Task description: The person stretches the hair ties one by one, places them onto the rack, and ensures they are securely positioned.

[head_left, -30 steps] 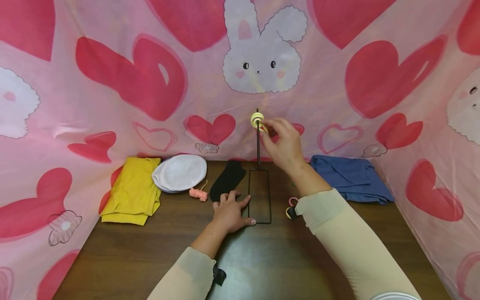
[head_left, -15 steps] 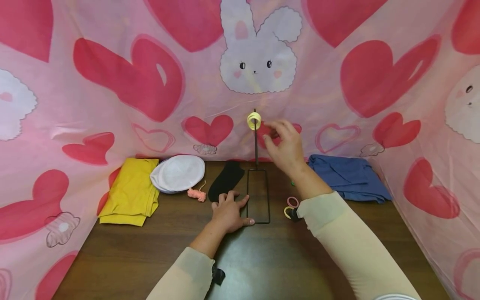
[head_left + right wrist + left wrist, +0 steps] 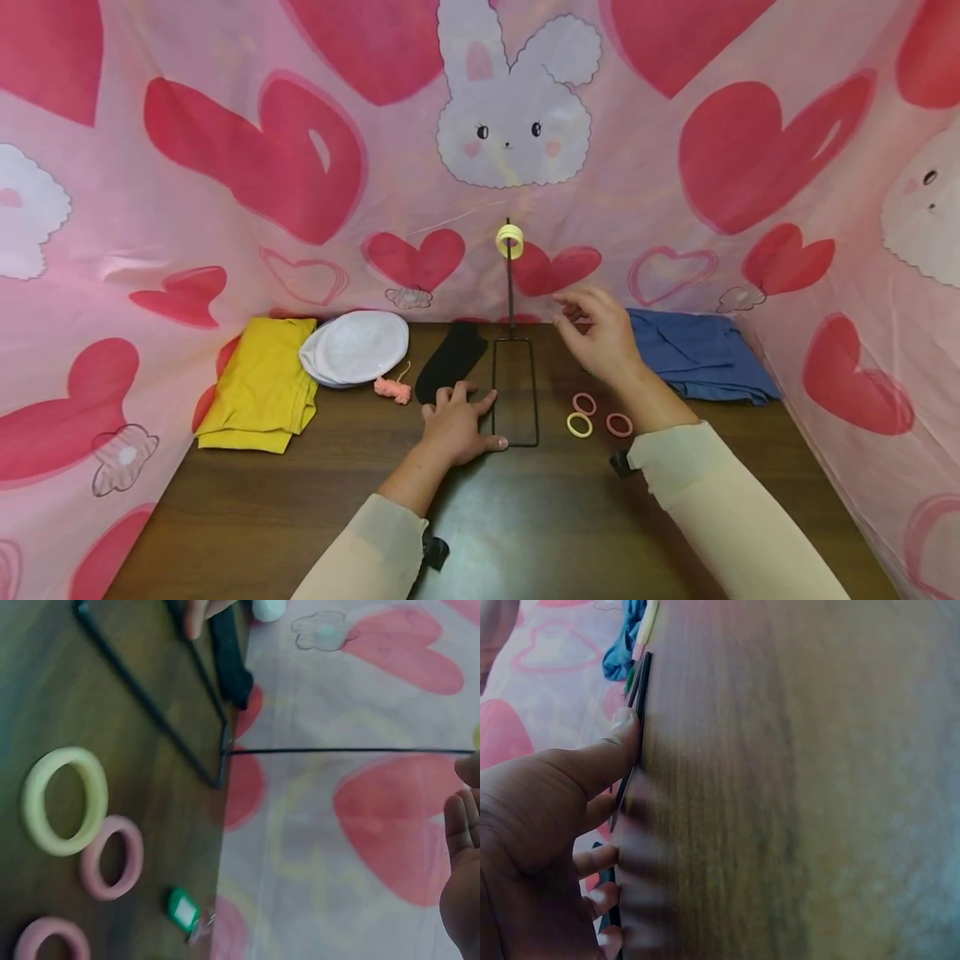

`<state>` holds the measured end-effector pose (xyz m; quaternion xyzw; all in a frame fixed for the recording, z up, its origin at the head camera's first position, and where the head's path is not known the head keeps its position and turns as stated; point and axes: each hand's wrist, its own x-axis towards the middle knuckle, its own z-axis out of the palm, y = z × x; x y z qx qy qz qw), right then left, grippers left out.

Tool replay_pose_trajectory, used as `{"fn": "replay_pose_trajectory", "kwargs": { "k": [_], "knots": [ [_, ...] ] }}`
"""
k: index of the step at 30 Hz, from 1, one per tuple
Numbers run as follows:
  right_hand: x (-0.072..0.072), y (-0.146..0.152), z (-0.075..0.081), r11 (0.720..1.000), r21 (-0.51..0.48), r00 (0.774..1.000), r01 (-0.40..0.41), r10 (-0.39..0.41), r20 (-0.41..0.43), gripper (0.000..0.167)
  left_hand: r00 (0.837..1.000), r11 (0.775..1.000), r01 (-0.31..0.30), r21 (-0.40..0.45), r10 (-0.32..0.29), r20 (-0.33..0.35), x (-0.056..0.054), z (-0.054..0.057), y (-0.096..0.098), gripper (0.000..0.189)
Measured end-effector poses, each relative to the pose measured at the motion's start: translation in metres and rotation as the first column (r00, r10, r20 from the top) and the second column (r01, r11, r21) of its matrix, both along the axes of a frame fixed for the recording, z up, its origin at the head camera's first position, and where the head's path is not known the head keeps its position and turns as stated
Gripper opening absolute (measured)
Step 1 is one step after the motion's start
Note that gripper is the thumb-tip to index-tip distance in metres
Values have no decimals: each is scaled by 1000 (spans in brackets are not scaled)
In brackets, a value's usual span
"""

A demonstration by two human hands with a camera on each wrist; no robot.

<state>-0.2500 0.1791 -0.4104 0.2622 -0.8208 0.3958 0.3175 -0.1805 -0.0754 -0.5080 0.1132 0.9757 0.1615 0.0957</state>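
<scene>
A black wire stand [image 3: 534, 392] lies with its rectangular base on the table, its rod rising at the far end. Yellow rings [image 3: 499, 242] hang near the top of that rod. My left hand [image 3: 453, 429] rests at the base's left side, thumb on the near corner and index fingertip on the side wire. To the right of the rod, my right hand [image 3: 603, 333] is in the air with loosely bent fingers and nothing in them. Below it on the table lie a yellow ring [image 3: 34, 806], one pink ring [image 3: 135, 859] and another pink ring [image 3: 26, 945].
A black sock [image 3: 452, 360] lies beside the left fingers. Farther left are a pink yarn bundle [image 3: 394, 388], a white round fabric piece [image 3: 367, 346] and folded yellow cloth [image 3: 262, 379]. Folded blue cloth [image 3: 697, 354] and a green tag [image 3: 182, 909] lie right.
My right hand has let go of the rings on the rod and moved down and right. The loose rings on the table have come into full view. My left hand stays put.
</scene>
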Motion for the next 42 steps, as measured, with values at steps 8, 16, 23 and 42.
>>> {"fn": "replay_pose_trajectory", "kwargs": {
  "k": [8,16,23,42],
  "knots": [
    [12,23,-22,990,97,990,-97,86,115,32,1000,1000,-5,-6,5,-2,-1,0,-2,88],
    [23,42,-40,973,177,971,-146,107,212,34,1000,1000,-6,-1,6,8,0,1,-1,88],
    [32,62,-59,944,279,924,-178,63,377,36,1000,1000,-5,2,5,11,1,2,0,88],
    [32,77,-91,872,411,849,-264,9,528,54,1000,1000,4,-3,-4,9,0,1,0,88]
  ]
}}
